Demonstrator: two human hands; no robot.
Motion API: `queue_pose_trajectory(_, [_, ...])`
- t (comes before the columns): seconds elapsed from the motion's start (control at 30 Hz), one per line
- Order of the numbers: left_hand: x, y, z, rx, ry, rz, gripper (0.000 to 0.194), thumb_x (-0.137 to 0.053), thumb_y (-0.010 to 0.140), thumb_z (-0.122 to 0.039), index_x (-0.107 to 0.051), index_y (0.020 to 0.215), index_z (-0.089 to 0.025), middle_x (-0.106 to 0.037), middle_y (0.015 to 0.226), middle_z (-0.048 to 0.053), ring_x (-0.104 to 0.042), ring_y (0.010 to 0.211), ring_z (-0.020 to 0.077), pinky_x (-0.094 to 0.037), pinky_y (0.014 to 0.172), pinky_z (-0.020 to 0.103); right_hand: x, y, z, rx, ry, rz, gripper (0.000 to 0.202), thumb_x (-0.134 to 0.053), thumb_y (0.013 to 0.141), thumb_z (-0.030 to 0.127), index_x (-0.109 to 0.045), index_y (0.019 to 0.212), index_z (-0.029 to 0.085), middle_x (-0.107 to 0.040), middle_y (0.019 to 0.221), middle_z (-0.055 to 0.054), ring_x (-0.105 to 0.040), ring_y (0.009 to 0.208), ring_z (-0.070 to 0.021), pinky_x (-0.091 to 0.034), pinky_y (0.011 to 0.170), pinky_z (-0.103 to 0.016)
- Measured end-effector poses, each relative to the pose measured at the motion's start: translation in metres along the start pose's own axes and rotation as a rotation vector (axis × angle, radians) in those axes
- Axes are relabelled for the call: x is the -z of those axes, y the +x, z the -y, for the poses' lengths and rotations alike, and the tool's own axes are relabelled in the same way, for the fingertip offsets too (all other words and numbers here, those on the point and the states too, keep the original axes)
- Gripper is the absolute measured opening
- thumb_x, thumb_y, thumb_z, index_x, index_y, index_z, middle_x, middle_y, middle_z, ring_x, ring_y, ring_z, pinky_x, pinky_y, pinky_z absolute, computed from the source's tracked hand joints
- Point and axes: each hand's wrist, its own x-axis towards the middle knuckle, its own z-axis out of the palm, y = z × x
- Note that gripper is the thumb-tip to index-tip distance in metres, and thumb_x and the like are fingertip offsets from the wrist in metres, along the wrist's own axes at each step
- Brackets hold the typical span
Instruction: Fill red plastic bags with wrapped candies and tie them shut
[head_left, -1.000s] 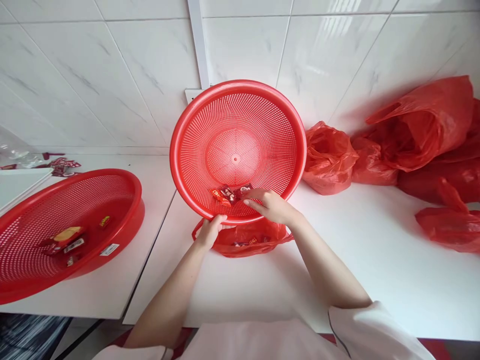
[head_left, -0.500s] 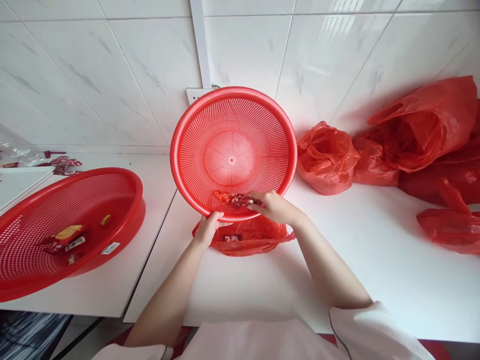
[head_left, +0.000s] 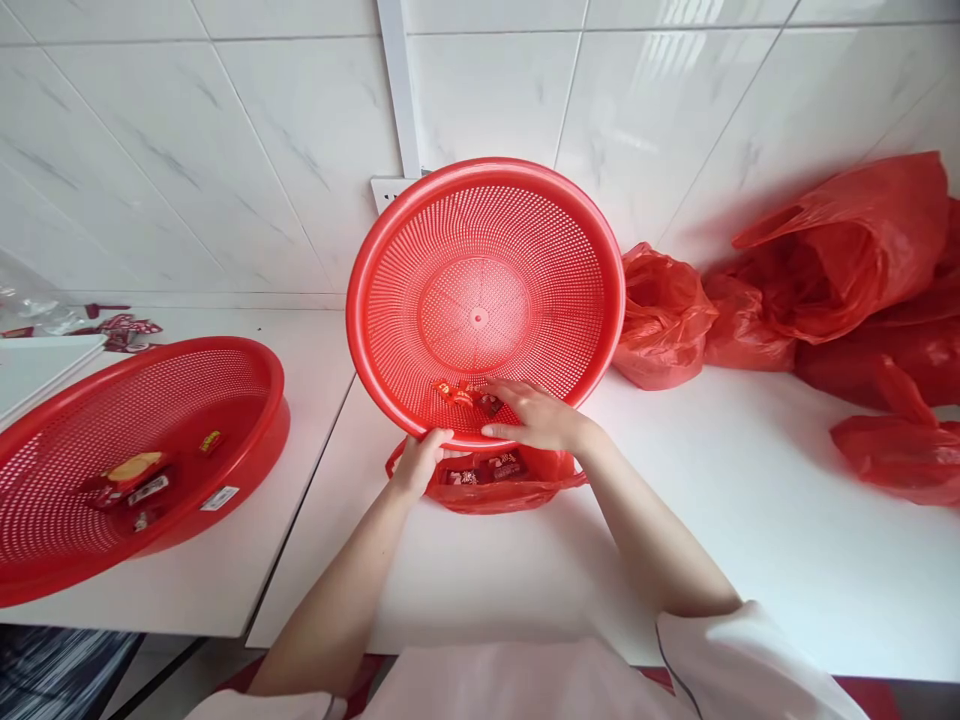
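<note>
A red perforated plastic basket (head_left: 390, 270) is tipped toward me, its mouth facing me and its lower rim above an open red plastic bag (head_left: 517, 495). My left hand (head_left: 421, 462) grips that rim at the lower left, thumb over the edge. Inside, my right hand (head_left: 536, 415) reaches over the lower right rim with fingers stretched out beside several small wrapped snacks (head_left: 456, 394), in red and dark wrappers. Its fingertips partly cover them. Dark red packets (head_left: 506, 465) with white print lie in the bag below.
On the left, a second red basket (head_left: 255, 385) leans with a few wrapped packets (head_left: 146, 480) in it. Several red plastic bags (head_left: 664, 320) stand along the tiled wall at right. A gap (head_left: 300, 510) runs between two white tables.
The basket has tilted further and come nearer. My right hand's fingers have spread and straightened over the snacks. Another dark red packet now shows in the bag.
</note>
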Motion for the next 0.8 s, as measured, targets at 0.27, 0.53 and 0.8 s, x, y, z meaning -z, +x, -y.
queue_pose_trajectory(0.27, [0.005,0.003,-0.001,-0.055,0.087,-0.054,0.014,-0.063,0.073,-0.032,-0.058,0.069,-0.019,-0.066,0.084,0.002,-0.065,0.092,0.0247,-0.055,0.078,0.038,0.010,-0.005,0.005,-0.029,0.212,-0.006,0.024,-0.051,0.091,0.032,-0.059,0.114,0.025,-0.072,0.096,-0.002,-0.067,0.083,-0.0159,-0.050,0.079,-0.031])
queue_pose_trajectory(0.53, [0.003,0.002,-0.002,-0.033,0.095,-0.046,0.014,-0.061,0.074,-0.033,-0.062,0.073,-0.019,-0.069,0.094,0.005,-0.066,0.093,0.0258,-0.054,0.080,0.039,0.020,-0.009,0.012,-0.010,0.233,-0.005,0.029,-0.052,0.091,0.043,-0.067,0.082,0.019,-0.070,0.076,-0.001,-0.063,0.065,-0.0134,-0.048,0.065,-0.027])
queue_pose_trajectory(0.8, [-0.006,-0.007,-0.006,0.019,0.108,0.019,0.014,-0.063,0.072,-0.034,-0.064,0.079,-0.021,-0.071,0.095,0.004,-0.066,0.096,0.0262,-0.054,0.075,0.034,-0.001,0.001,0.012,0.029,0.123,-0.044,0.051,-0.043,0.094,0.049,-0.048,0.136,0.022,-0.055,0.135,-0.011,-0.054,0.121,-0.0259,-0.041,0.102,-0.044])
